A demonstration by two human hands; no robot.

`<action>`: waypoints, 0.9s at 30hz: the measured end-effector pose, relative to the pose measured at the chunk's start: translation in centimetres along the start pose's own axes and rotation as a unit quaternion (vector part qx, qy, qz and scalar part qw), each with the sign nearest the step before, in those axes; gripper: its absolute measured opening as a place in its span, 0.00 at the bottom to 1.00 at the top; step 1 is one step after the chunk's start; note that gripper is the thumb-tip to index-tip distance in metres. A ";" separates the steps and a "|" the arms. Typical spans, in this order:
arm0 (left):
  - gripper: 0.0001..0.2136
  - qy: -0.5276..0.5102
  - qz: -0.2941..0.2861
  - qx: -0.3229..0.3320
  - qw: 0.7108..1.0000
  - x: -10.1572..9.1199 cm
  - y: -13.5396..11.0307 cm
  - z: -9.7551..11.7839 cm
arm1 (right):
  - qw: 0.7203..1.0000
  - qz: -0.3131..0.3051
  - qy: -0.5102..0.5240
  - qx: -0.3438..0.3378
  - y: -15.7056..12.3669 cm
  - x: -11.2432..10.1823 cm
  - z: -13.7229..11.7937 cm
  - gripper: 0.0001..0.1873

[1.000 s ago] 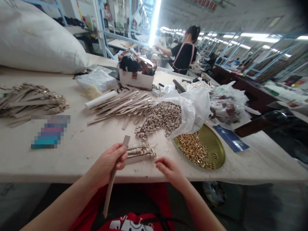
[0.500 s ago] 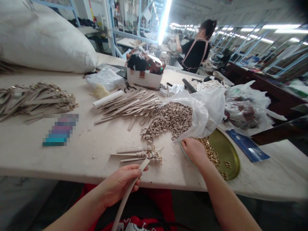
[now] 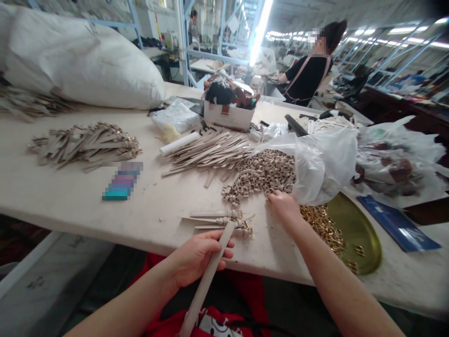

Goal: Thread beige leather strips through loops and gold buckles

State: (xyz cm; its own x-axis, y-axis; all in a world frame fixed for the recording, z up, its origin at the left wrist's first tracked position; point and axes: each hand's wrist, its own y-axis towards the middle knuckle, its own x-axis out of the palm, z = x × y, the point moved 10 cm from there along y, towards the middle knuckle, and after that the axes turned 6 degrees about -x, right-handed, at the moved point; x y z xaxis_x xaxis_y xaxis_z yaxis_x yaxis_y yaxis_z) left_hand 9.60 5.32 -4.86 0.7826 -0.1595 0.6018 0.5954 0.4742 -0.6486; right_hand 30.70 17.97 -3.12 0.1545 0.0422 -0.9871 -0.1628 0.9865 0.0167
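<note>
My left hand (image 3: 198, 257) is closed around a long beige strap (image 3: 209, 271), its upper end pointing away from me and its lower end hanging toward my lap. At the near edge of a heap of small beige strap loops (image 3: 264, 171), my right hand (image 3: 286, 209) has its fingers pinched together; what is between them is too small to make out. Several buckled straps (image 3: 210, 214) lie on the table just beyond my left hand. Gold buckles (image 3: 322, 224) fill part of a round gold-green tray (image 3: 366, 234), under and beside my right forearm.
Loose strips (image 3: 213, 152) lie piled behind the loops, near a white box (image 3: 229, 117) of scraps. A plastic bag (image 3: 322, 159) borders the loops. More buckled straps (image 3: 87, 145) and a large white sack (image 3: 94, 61) are at left. A blue packet (image 3: 396, 224) lies right; a person (image 3: 307, 77) works beyond.
My right hand has moved from the buckle tray's edge to the near side of the loop heap. The left hand still holds the strap. The whole view has shifted, moving the table scene rightward.
</note>
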 end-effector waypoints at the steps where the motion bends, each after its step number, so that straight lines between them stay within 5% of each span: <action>1: 0.13 0.006 0.007 0.004 1.000 -0.1 -0.1 0.1 | 1.000 0.014 0.018 -0.001 -0.4 -0.6 -0.4 0.11; 3: 0.12 0.029 0.019 0.015 0.999 -0.1 -0.3 0.3 | 0.989 0.055 0.135 -0.004 -1.7 -1.9 -1.8 0.12; 5: 0.12 0.064 0.022 0.030 0.997 0.0 -0.4 0.5 | 0.929 0.086 0.361 0.002 -3.6 -2.7 -3.7 0.12; 8: 0.11 0.150 0.025 0.085 0.985 0.4 -0.5 1.4 | 0.740 0.032 0.669 0.059 -6.4 -1.4 -7.7 0.13; 11: 0.11 0.271 0.044 0.170 0.946 0.9 -1.0 2.6 | 0.562 0.002 0.818 0.123 -8.5 -0.4 -11.2 0.16; 14: 0.11 0.378 0.074 0.223 0.895 1.3 -1.8 3.0 | 0.461 -0.003 0.874 0.152 -9.4 -0.1 -13.0 0.16; 17: 0.11 0.459 0.099 0.239 0.850 1.4 -2.4 3.1 | 0.470 0.030 0.868 0.159 -9.8 0.0 -12.8 0.13; 22: 0.12 0.548 0.120 0.253 0.788 1.7 -3.0 3.4 | 0.584 0.013 0.803 0.117 -10.3 -0.5 -13.2 0.13; 24: 0.11 0.536 0.106 0.238 0.803 1.6 -2.8 3.0 | 0.608 0.001 0.787 0.100 -10.3 -0.8 -13.4 0.12; 27: 0.11 0.467 0.032 0.150 0.871 1.3 -2.0 1.0 | 0.607 0.008 0.788 0.105 -10.4 -1.0 -13.3 0.11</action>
State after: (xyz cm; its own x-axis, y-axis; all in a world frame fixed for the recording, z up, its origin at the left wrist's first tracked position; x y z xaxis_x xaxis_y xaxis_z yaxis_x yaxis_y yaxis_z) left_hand 9.28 5.01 -2.34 0.7030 -0.6921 -0.1638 0.5798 0.6910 -0.4316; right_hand 19.30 5.59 -4.44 -0.9960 0.0124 0.0885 0.0022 0.9934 -0.1147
